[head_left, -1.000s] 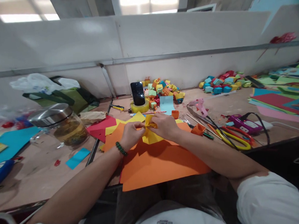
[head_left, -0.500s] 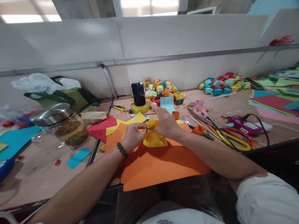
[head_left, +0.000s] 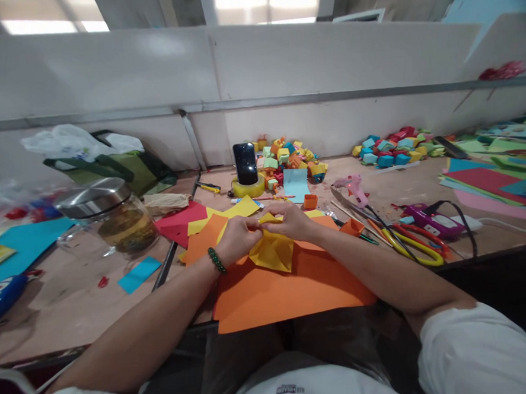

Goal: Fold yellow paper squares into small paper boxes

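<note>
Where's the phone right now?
In the head view, the phone stands upright in a yellow tape roll at the desk's far centre, left of the paper cube pile.

A yellow paper [head_left: 273, 251] lies over a large orange sheet [head_left: 290, 281], with red paper [head_left: 178, 223] to the left. A dark green bead bracelet [head_left: 216, 261] circles one wrist. Right: yellow-handled scissors [head_left: 411, 248] and a purple glue gun [head_left: 431, 220]. Far: multicoloured paper cubes [head_left: 287, 157], a black phone [head_left: 245, 163].
</note>
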Motion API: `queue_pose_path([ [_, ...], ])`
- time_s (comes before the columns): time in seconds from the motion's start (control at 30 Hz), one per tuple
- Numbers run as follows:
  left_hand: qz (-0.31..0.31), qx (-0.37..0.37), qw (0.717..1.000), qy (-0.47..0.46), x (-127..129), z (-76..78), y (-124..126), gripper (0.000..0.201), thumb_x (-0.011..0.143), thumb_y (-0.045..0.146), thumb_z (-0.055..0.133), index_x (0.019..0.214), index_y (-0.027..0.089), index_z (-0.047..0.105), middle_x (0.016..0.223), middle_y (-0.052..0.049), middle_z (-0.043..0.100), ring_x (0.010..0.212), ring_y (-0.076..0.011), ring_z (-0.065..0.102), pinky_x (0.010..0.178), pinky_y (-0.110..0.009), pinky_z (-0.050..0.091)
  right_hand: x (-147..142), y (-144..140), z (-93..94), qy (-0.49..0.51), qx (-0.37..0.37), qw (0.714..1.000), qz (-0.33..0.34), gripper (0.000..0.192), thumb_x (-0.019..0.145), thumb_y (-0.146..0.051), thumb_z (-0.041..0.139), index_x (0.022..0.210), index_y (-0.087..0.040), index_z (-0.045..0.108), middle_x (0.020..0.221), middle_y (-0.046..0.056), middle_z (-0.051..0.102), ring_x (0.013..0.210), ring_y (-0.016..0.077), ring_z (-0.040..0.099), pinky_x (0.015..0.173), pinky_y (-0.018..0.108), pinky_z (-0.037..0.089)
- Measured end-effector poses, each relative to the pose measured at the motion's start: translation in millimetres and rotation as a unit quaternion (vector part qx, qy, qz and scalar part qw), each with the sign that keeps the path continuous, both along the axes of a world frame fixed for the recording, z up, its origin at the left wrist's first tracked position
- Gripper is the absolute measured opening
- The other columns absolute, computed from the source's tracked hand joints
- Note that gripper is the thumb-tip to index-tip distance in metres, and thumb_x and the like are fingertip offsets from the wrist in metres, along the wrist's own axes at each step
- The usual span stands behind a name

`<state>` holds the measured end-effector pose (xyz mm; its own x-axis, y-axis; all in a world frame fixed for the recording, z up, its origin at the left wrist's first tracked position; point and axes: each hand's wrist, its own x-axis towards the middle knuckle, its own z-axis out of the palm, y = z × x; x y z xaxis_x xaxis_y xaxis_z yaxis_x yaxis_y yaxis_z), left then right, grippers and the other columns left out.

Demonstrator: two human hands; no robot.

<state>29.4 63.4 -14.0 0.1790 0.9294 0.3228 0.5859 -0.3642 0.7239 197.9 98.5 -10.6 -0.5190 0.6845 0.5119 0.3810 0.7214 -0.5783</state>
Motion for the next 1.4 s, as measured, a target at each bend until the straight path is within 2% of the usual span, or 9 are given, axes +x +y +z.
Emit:
queue_pose_path([
  [0.23,0.018,-0.078,0.992,-0.096,-0.4,6.7,1.2,0.015,0.057,0.021,0.051,0.050,0.015,0.063,0.046,0.004,0.054,0.047,-0.0097,0.045,0.045,-0.019,0.034,3.8,3.0,5.3,0.161,-0.098,0.982,0.012,0.021,0.081,-0.036,0.059,0.091,-0.018,0.063,0.086,0.004,0.067,0.080,0.0149,0.062,0.073,0.028,0.048],
  [0.37,0.042,-0.129,0.981,-0.140,-6.8,7.3,8.5,0.011,0.056,0.022,0.057,0.052,0.015,0.064,0.047,0.003,0.055,0.046,-0.0103,0.047,0.045,-0.020,0.037,7.3,3.7,8.2,0.075,-0.110,0.991,0.003,0.037,0.068,-0.031,0.071,0.102,-0.019,0.062,0.096,0.005,0.067,0.086,0.0180,0.063,0.075,0.030,0.049],
  [0.47,0.031,-0.153,0.974,-0.162,-9.2,4.3,11.7,0.009,0.056,0.022,0.059,0.056,0.015,0.065,0.048,0.003,0.056,0.047,-0.0105,0.049,0.048,-0.021,0.040,4.8,0.7,5.9,0.002,-0.054,0.998,-0.027,0.023,0.067,-0.019,0.067,0.090,-0.018,0.065,0.092,0.003,0.068,0.085,0.0179,0.062,0.077,0.030,0.046],
  [0.67,-0.056,-0.179,0.959,-0.212,-4.1,0.9,8.9,0.019,0.054,0.025,0.067,0.070,0.015,0.066,0.067,-0.001,0.068,0.062,-0.0144,0.062,0.059,-0.025,0.050,1.2,0.9,0.6,-0.001,-0.028,1.000,-0.008,0.007,0.072,-0.015,0.062,0.079,-0.017,0.064,0.081,0.001,0.068,0.077,0.0153,0.062,0.073,0.026,0.045],
  [0.8,-0.056,-0.173,0.958,-0.221,-5.9,1.0,11.6,0.022,0.056,0.028,0.068,0.073,0.014,0.068,0.069,-0.003,0.069,0.062,-0.0153,0.062,0.059,-0.026,0.051,3.5,4.7,0.6,0.010,-0.033,0.998,-0.057,0.024,0.071,-0.025,0.069,0.093,-0.018,0.064,0.093,0.004,0.069,0.086,0.0187,0.064,0.077,0.030,0.047],
  [0.9,-0.023,-0.131,0.960,-0.246,-11.3,0.9,17.7,0.022,0.058,0.029,0.068,0.073,0.014,0.068,0.070,-0.003,0.069,0.064,-0.0158,0.063,0.061,-0.026,0.051,6.5,10.8,-1.0,0.043,-0.121,0.990,-0.058,0.032,0.067,-0.030,0.072,0.095,-0.018,0.061,0.093,0.005,0.070,0.082,0.0193,0.065,0.069,0.029,0.049],
  [1.03,-0.012,-0.100,0.952,-0.291,-15.7,-0.2,23.9,0.029,0.058,0.031,0.069,0.080,0.014,0.066,0.077,-0.004,0.071,0.074,-0.0176,0.065,0.070,-0.028,0.052,7.6,19.0,-4.7,0.107,-0.226,0.968,-0.015,0.020,0.067,-0.030,0.065,0.082,-0.018,0.057,0.072,0.000,0.064,0.066,0.0149,0.059,0.057,0.024,0.045],
  [1.17,-0.019,-0.113,0.938,-0.326,-15.6,-1.7,24.6,0.038,0.055,0.032,0.070,0.087,0.013,0.066,0.078,-0.004,0.071,0.074,-0.0186,0.064,0.071,-0.030,0.052,5.7,20.7,-6.3,0.121,-0.158,0.980,0.004,0.015,0.070,-0.032,0.061,0.076,-0.018,0.062,0.070,0.000,0.058,0.059,0.0106,0.049,0.054,0.023,0.037],
  [1.4,-0.015,-0.140,0.949,-0.284,-16.0,-4.6,23.4,0.024,0.055,0.032,0.067,0.070,0.013,0.066,0.068,-0.003,0.067,0.064,-0.0174,0.061,0.063,-0.029,0.049,7.0,13.0,-4.3,0.069,-0.068,0.995,-0.032,0.013,0.072,-0.026,0.058,0.079,-0.017,0.065,0.058,-0.004,0.046,0.055,0.0096,0.040,0.055,0.024,0.031],
])
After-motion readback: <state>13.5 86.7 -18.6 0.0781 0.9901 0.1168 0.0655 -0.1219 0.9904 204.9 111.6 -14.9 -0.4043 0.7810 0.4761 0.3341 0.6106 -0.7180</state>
